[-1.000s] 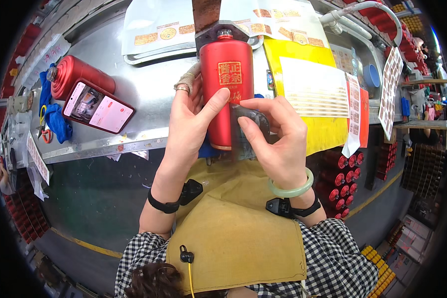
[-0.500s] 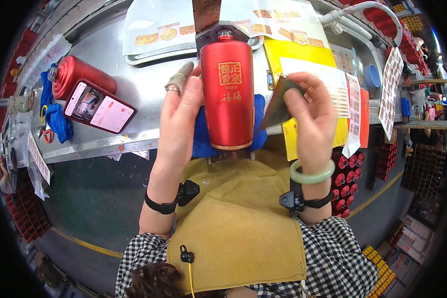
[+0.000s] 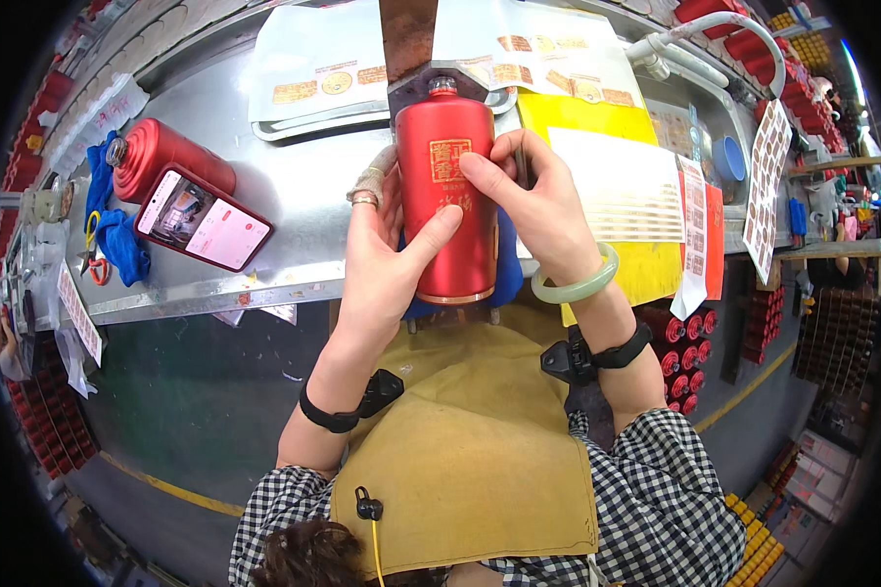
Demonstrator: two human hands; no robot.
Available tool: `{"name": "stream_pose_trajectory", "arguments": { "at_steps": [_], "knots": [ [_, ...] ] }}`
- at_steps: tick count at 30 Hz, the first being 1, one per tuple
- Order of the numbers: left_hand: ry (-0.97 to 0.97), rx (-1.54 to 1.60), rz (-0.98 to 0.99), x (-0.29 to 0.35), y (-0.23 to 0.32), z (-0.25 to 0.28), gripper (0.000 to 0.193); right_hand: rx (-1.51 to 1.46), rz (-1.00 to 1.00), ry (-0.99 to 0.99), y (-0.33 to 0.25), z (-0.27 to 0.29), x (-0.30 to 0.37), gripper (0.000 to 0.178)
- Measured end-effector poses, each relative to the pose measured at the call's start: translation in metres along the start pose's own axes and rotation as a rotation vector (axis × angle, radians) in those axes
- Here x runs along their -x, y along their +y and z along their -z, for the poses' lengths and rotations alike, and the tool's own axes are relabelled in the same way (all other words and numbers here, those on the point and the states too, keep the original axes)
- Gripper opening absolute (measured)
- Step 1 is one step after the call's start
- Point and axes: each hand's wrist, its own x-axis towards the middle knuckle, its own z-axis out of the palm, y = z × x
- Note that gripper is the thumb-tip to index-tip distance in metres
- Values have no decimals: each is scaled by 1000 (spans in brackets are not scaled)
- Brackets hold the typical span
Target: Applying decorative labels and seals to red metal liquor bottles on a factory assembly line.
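A red bottle [image 3: 447,249] with gold lettering and a clear stopper [image 3: 442,86] lies in front of me on a blue cloth pad [image 3: 509,269]. My left hand [image 3: 394,230] is wrapped around its left side, thumb across the front below the square gold emblem [image 3: 447,159]. One left fingertip has a pale wrapping, with a ring beside it. My right hand [image 3: 543,201] touches the bottle's right side, its thumb tip on the emblem. A dark sliver between the right fingers looks like the thin dark sheet held earlier; most of it is hidden.
Another red bottle [image 3: 181,157] lies at left behind a lit phone [image 3: 203,220], near blue cloth [image 3: 117,249] and scissors [image 3: 98,266]. Printed sheets [image 3: 313,59] cover a metal tray [image 3: 303,127] at the back. Yellow and white sheets [image 3: 612,176] lie right, with a blue cup [image 3: 728,157] beyond.
My right hand has moved left onto the bottle, and its thumb now touches the emblem. The dark sheet is mostly out of sight. My left thumb has swung over the bottle's front.
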Motion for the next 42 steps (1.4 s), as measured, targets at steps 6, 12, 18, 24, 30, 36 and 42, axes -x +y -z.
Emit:
{"name": "stream_pose_trajectory", "arguments": {
  "at_steps": [6,12,18,24,30,36,42],
  "knots": [
    [20,-30,-5,1,-1,-1,80,-13,-38,-6,0,2,-1,33],
    [-9,-43,10,0,-1,0,78,-20,-38,-22,0,2,-2,35],
    [27,-58,-49,-1,-6,-3,79,-11,-19,-17,-27,11,-5,21],
    [13,-84,-50,0,-8,-3,76,627,692,-272,-61,14,-11,33],
    [27,-10,-74,6,-11,1,70,1006,1152,-60,-69,6,-31,28],
    [151,59,-61,12,-17,34,62,876,1143,-558,-56,7,28,27],
    [175,89,-73,16,-12,33,63,881,1098,-205,-51,21,-31,18]
  ]
}}
